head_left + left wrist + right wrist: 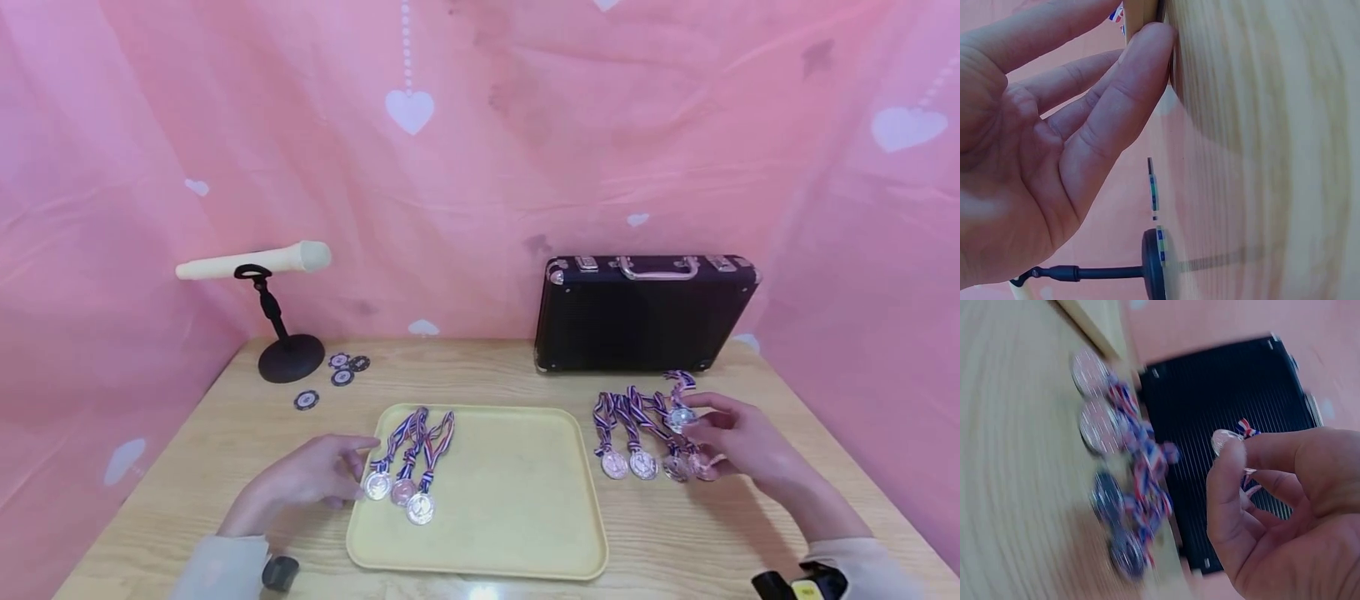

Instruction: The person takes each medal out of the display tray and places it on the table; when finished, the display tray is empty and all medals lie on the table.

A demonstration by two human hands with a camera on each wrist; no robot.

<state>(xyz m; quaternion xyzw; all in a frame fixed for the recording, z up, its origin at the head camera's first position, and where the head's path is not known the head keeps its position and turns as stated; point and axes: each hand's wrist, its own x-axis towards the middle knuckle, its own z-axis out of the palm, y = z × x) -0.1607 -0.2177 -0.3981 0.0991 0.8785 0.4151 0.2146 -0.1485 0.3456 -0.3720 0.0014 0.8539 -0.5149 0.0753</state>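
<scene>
A pale yellow tray [517, 500] lies on the wooden table, with three ribboned medals [405, 487] at its left end. My left hand [347, 472] rests beside that end, its relaxed fingers [1141, 56] touching the tray's rim [1140, 14]. To the tray's right, several medals [643, 462] with red, white and blue ribbons lie in a row. My right hand [701, 427] hovers over the right end of the row and pinches one silver medal [681, 417] between thumb and fingers. In the right wrist view its ribbon [1245, 427] pokes out above the thumb; the row [1110, 487] is blurred.
A black case [637, 315] with a metal handle stands at the back right. At the back left, a cream microphone [255, 260] sits on a black stand [288, 357], with several poker chips [341, 371] nearby. Pink cloth hangs round the table.
</scene>
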